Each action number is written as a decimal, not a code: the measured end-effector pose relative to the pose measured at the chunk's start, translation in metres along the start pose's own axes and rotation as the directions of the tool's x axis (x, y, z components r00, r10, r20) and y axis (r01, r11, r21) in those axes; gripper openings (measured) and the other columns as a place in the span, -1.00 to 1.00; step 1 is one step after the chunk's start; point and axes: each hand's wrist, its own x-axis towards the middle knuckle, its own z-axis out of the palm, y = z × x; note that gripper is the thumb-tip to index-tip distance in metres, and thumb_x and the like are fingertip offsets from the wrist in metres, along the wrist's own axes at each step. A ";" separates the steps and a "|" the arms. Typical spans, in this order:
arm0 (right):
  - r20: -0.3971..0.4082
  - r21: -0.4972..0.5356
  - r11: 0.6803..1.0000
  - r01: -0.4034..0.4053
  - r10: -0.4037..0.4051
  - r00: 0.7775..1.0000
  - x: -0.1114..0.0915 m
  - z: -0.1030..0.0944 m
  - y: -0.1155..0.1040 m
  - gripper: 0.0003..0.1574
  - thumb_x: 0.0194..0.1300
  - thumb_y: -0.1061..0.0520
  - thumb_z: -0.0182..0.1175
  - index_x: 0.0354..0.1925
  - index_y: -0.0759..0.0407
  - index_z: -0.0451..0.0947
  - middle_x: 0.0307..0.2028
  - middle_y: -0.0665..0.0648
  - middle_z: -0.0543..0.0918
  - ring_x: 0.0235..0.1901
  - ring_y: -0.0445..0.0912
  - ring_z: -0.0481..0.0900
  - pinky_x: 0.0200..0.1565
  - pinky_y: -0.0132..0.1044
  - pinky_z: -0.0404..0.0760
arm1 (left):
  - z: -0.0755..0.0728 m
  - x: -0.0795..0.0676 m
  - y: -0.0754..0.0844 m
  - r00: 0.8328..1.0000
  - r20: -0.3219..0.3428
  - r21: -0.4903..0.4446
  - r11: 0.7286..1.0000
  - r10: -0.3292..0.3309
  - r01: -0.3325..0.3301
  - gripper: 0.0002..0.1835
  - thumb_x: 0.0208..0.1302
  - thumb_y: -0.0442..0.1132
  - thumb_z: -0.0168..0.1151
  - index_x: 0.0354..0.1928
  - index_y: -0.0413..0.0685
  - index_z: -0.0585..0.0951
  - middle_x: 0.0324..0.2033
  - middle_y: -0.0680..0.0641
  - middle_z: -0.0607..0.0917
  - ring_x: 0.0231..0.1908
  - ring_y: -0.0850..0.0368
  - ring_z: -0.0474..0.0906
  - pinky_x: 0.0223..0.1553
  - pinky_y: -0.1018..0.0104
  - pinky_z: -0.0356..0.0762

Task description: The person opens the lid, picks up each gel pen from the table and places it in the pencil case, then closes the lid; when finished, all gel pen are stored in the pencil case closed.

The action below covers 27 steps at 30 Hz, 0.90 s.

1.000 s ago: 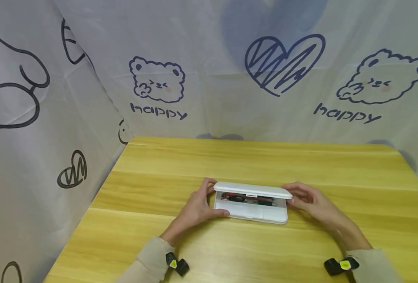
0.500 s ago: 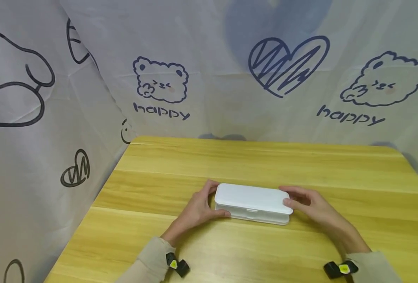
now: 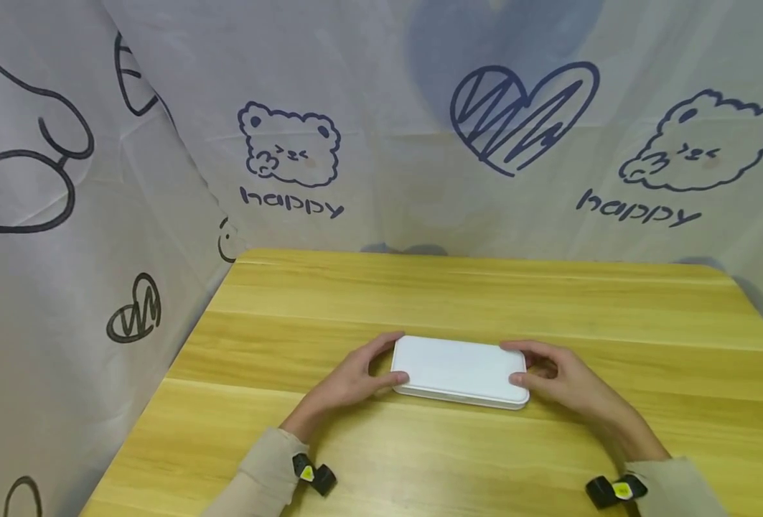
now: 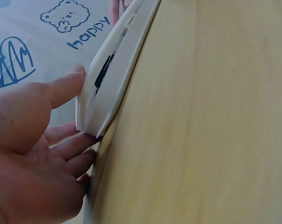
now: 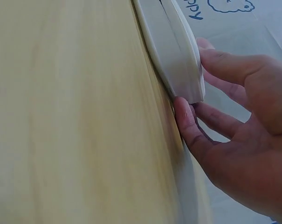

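Observation:
A white pencil case lies on the wooden table, its lid down over the base. My left hand holds its left end, thumb on the lid's front corner and fingers round the back. At the other end my right hand grips the right side the same way, thumb on top. In the left wrist view a dark pen-like thing shows in a narrow slit along the case's side. The right wrist view has the right fingertips against the case's end. The case's contents are otherwise hidden.
The yellow wooden table extends on all sides of the case. Behind it and to the left hangs a pale cloth with bear and heart drawings. Each wrist carries a small black camera strap.
The lid has swung down from half raised, covering the pens seen earlier inside. My left thumb has moved from the base's front edge up onto the lid; the right thumb presses the lid's top.

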 end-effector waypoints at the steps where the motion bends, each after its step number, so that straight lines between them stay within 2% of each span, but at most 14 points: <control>1: -0.002 -0.008 1.000 0.006 -0.006 1.000 0.000 0.000 0.000 -0.41 0.37 0.08 0.38 0.32 0.13 0.56 0.04 0.16 0.64 -0.12 -0.06 0.54 -0.14 -0.34 0.63 | 0.000 0.000 0.001 1.000 -0.006 -0.006 1.000 0.000 0.000 -0.20 0.34 -0.09 0.42 0.54 -0.06 0.30 0.45 -0.13 0.40 0.49 -0.02 0.20 0.50 0.00 0.07; 8: -0.004 -0.056 0.998 0.015 -0.016 1.000 0.003 0.002 -0.001 -0.42 0.37 0.06 0.39 0.30 0.14 0.57 -0.02 0.14 0.65 -0.13 -0.06 0.55 -0.13 -0.34 0.65 | -0.003 -0.001 0.001 1.000 -0.019 0.001 1.000 0.003 -0.003 -0.20 0.30 -0.10 0.47 0.52 -0.01 0.35 0.47 -0.10 0.39 0.50 -0.02 0.19 0.49 -0.01 0.10; 18: 0.014 -0.023 1.000 0.004 -0.004 1.000 0.004 0.001 0.000 -0.42 0.37 0.06 0.39 0.30 0.14 0.58 0.00 0.16 0.65 -0.12 -0.06 0.55 -0.11 -0.34 0.66 | -0.002 0.000 0.003 0.999 -0.045 0.033 0.999 0.010 -0.009 -0.18 0.13 -0.14 0.60 0.43 -0.05 0.46 0.38 -0.08 0.50 0.45 -0.02 0.28 0.46 0.00 0.19; 27: 0.016 -0.026 1.000 -0.001 0.001 1.000 0.003 0.003 -0.002 -0.40 0.36 0.07 0.40 0.30 0.17 0.57 0.05 0.18 0.64 -0.11 -0.04 0.55 -0.10 -0.32 0.67 | -0.001 -0.001 0.005 0.998 -0.057 0.064 0.998 -0.008 0.012 -0.17 0.10 -0.11 0.62 0.42 -0.02 0.47 0.37 -0.05 0.51 0.44 0.01 0.29 0.45 0.04 0.22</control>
